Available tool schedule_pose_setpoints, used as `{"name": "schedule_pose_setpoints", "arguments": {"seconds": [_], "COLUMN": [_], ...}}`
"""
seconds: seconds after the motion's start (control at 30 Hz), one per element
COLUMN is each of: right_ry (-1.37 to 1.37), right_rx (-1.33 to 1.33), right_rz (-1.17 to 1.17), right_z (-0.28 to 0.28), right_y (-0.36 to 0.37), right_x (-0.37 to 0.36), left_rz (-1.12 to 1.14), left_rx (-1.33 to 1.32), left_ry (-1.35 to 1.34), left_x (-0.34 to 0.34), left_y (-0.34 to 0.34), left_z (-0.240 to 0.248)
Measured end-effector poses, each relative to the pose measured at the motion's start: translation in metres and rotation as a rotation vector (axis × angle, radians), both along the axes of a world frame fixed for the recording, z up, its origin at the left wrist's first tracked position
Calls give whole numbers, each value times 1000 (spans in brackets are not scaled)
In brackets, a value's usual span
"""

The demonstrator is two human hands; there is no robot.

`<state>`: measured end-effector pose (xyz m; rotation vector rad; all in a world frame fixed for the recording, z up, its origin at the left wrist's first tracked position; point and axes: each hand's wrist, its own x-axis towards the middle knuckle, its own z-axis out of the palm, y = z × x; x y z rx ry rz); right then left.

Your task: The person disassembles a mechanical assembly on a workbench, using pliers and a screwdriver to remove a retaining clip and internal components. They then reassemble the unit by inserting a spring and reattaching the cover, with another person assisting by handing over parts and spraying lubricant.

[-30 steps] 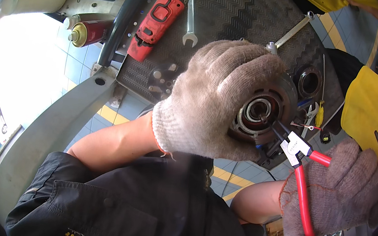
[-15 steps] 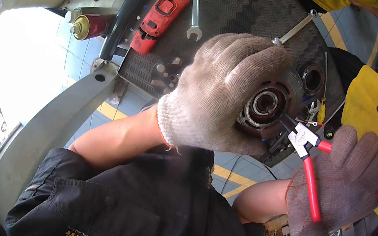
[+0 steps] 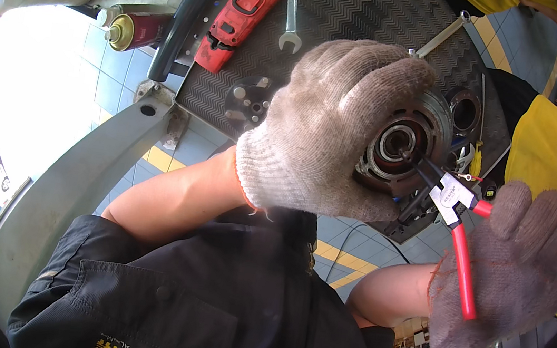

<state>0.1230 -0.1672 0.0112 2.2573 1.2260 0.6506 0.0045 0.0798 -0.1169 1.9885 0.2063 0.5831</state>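
My left hand (image 3: 339,129), in a grey knitted glove, is closed around the near-left side of a round metal pulley (image 3: 371,163) with concentric rings and a dark centre. Its fingers curl over the far rim, and the thumb lies along the near side. In my right hand (image 3: 513,272), also gloved, are circlip pliers (image 3: 453,194) with red handles and thin dark tips. Those tips reach the pulley's inner ring; whether they sit in a clip is too small to tell. One red handle runs below the right fingers, and the palm hides part of the other.
The ridged black mat (image 3: 375,12) carries a red tool body (image 3: 245,17), a spanner (image 3: 291,19), a long wrench (image 3: 443,37), a holed metal plate (image 3: 248,103) and a dark ring (image 3: 465,112). Spray cans (image 3: 136,30) stand left. Someone in yellow cloth (image 3: 548,155) is close on the right.
The whole view has shifted slightly, so the mat items sit higher. Both hands keep their grips, and the plier tips stay at the pulley's centre.
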Motion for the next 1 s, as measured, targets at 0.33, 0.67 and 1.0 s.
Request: {"name": "schedule_pose_setpoints", "arguments": {"seconds": [0.33, 0.67, 1.0], "right_ry": [-84, -115, -132], "right_rx": [-59, -116, -163], "right_rz": [-96, -127, -144], "right_z": [-4, -4, 0], "right_y": [14, 24, 34], "right_x": [-10, -13, -16], "left_rz": [-42, -31, -23], "left_rx": [39, 3, 8], "left_ry": [-11, -44, -21], "left_x": [1, 4, 1], "left_y": [6, 3, 3], "left_z": [2, -3, 0]}}
